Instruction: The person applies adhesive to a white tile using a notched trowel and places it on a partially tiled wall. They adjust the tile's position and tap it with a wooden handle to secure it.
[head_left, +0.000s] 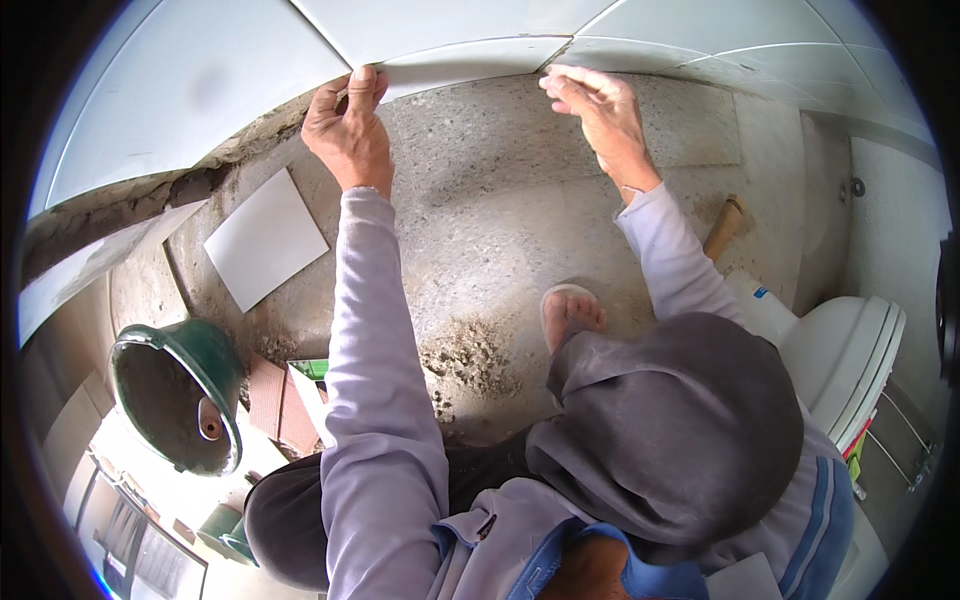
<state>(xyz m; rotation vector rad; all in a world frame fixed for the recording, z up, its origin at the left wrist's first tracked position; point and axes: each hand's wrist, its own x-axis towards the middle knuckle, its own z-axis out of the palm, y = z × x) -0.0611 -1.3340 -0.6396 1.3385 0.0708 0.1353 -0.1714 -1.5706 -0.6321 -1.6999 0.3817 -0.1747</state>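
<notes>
A narrow white wall tile [470,65] runs along the bottom of the wall, below large pale tiles [200,90]. At its left end my left hand [348,135] is closed, thumb and fingertips pressed at the joint; whatever they pinch is hidden. By the tile's right end, near a vertical joint, my right hand [603,115] has its thumb and fingers drawn together. Something too small to name may be between them. Left of my left hand, a rough gap shows under the large tiles.
A loose white tile [266,240] lies on the dusty floor. Crumbled mortar [470,357] is heaped between my arms. A green bucket [176,398] stands left, beside reddish tile pieces [282,405]. At right are a wooden-looking handle [724,228] and a white toilet [850,360].
</notes>
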